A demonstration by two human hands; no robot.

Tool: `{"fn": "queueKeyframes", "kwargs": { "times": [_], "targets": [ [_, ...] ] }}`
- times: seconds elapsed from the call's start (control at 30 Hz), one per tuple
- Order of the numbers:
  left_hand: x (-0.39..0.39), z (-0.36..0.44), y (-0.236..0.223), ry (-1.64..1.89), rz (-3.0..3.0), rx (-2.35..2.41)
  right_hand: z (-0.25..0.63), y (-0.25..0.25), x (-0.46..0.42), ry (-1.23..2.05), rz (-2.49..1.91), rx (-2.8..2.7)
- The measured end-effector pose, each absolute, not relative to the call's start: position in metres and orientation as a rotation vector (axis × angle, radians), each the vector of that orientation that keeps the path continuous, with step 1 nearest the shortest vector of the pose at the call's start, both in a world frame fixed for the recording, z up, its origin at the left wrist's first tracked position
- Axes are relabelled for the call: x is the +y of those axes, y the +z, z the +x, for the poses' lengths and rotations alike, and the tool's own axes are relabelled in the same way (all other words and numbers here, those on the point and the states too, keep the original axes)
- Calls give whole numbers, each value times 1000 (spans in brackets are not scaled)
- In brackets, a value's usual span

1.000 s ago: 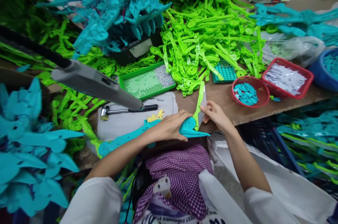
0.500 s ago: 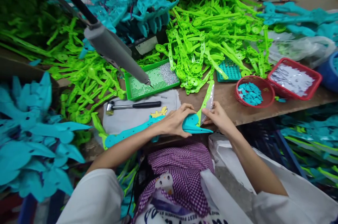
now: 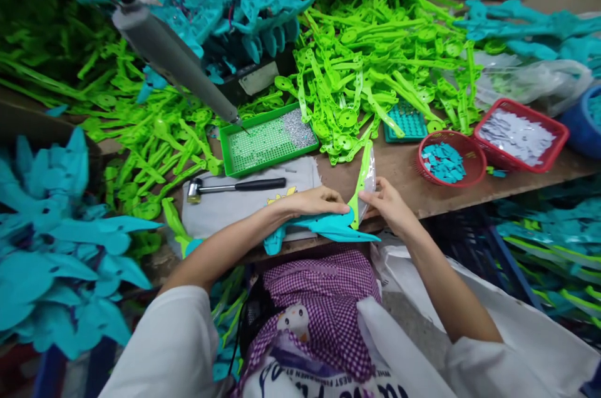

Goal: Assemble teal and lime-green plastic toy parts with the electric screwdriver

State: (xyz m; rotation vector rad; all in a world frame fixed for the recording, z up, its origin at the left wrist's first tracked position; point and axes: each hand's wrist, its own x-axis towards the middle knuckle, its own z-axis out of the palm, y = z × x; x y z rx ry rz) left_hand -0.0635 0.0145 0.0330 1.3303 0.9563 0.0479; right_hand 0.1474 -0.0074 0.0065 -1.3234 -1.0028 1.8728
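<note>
A long turquoise plastic part (image 3: 328, 226) with a pointed end lies along the table's front edge. My left hand (image 3: 319, 201) rests over it, fingers curled together against its rounded end. From that end a lime-green plastic strip (image 3: 360, 188) with a clear film edge sticks up, away from me. My right hand (image 3: 382, 198) pinches the film side of this strip between thumb and fingers. Behind my left wrist, a hammer (image 3: 244, 185) with a black handle lies on a grey cloth (image 3: 220, 216).
A grey hanging screwdriver (image 3: 178, 60) points down at a green tray (image 3: 230, 160) of small metal pieces. Lime-green parts (image 3: 347, 72) are heaped behind. A round red basket (image 3: 476, 176) and a rectangular red basket (image 3: 554, 151) stand to the right. Turquoise parts (image 3: 56, 248) pile up at left.
My left hand has turned flatter over the turquoise part, its fingers drawing together at the rounded end. My right hand keeps its pinch on the strip. The screwdriver has swung.
</note>
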Motion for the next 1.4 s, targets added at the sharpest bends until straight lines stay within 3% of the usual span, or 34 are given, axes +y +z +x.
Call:
{"fn": "queueKeyframes", "kwargs": {
  "times": [0.13, 0.27, 0.37, 0.57, 0.77, 0.87, 1.0, 1.1, 1.23, 1.4],
  "targets": [
    [12, -63, 30, 39, 1351, 975, 163, 2, -26, 1881, -1442, -1179],
    [14, -63, 30, 10, 1355, 963, 180, 7, -55, 2134, -1407, -1489],
    [16, -63, 32, 7, 1348, 981, 181, 10, -66, 2215, -1298, -1413],
    [19, -67, 33, 64, 1338, 985, 164, -2, -74, 1985, -1335, -1156],
    [21, -63, 23, -11, 1460, 970, 159, -11, -83, 1996, -1439, -1058],
    [14, -61, 31, 68, 1699, 1054, 162, -6, -78, 1799, -1582, -1399],
    [-21, -81, 52, 318, 2049, 1265, 171, 4, -74, 1290, -1863, -1888],
    [-57, -115, 53, 318, 2145, 1303, 176, 16, -73, 975, -2020, -2016],
    [-83, -151, 35, 303, 2182, 1493, 144, 48, -54, 899, -1690, -1797],
    [-69, -148, 22, 326, 2230, 1458, 44, 89, -5, 852, -1111, -1334]
  ]
}}
